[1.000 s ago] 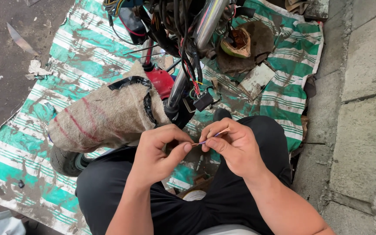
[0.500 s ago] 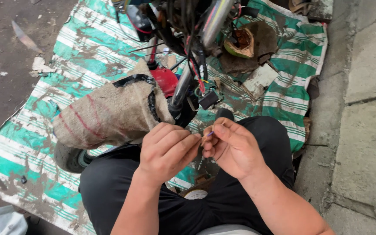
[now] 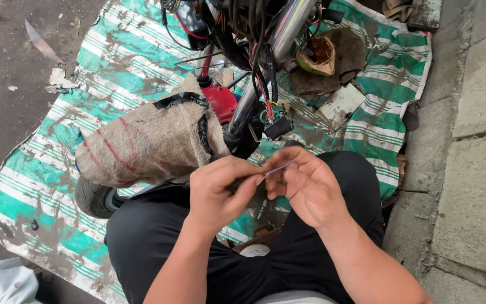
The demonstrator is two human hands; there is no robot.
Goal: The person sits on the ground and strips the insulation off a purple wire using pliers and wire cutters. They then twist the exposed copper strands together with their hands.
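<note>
Hands have lifted slightly; left hand [image 3: 217,191] and right hand [image 3: 305,188] both pinch thin purple wire [image 3: 277,168] near the motorbike wiring [image 3: 262,84], stretched between fingertips

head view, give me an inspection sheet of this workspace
surface: muddy green-and-white striped tarp on bare ground.
job's things: thin purple wire pinched between both hands.
clutter: burlap sack with red stripes, small black tyre, coconut husk.
grippers: left hand and right hand meet at the wire.
cables: black and red wires hang along a chrome tube.
surroundings: concrete kerb on one side.
</note>
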